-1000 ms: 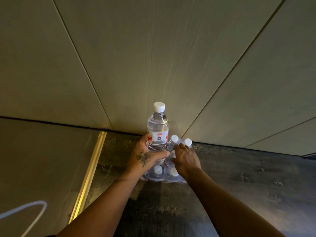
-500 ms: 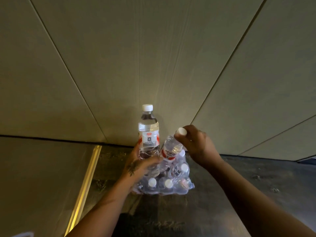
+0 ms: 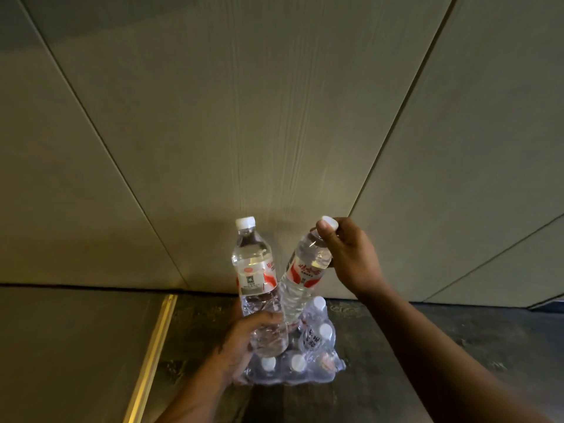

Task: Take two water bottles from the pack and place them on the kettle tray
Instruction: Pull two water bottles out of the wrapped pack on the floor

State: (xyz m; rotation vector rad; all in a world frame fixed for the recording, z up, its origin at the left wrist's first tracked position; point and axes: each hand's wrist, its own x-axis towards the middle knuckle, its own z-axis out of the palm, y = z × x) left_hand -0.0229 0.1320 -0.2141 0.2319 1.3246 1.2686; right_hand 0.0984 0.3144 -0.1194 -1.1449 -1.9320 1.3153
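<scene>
A: Where are the 2 water bottles?

B: Both are in hand above the shrink-wrapped pack (image 3: 293, 358), which sits on the dark floor at 6 o'clock. The left hand (image 3: 244, 340) is wrapped around the lower body of the upright bottle (image 3: 254, 270). The right hand (image 3: 351, 254) pinches the neck of the tilted bottle (image 3: 302, 276), thumb just under the white cap, base leaning toward 7 o'clock and touching or nearly touching the first bottle.

A: How will they handle?

B: Full, I'd judge, so weighty for their size. The thin ribbed plastic should give under a squeeze and may be slick. The neck is the stiffest hold; the label band suits a full wrap.

A: And the arms?

B: Both forearms reach in from 6 o'clock. The left wrist stays low with fingers curled from 9 o'clock; the right is raised, palm facing 9 o'clock.

A: The kettle tray?

B: Not in view, only wall panels (image 3: 274, 117) beyond.
</scene>
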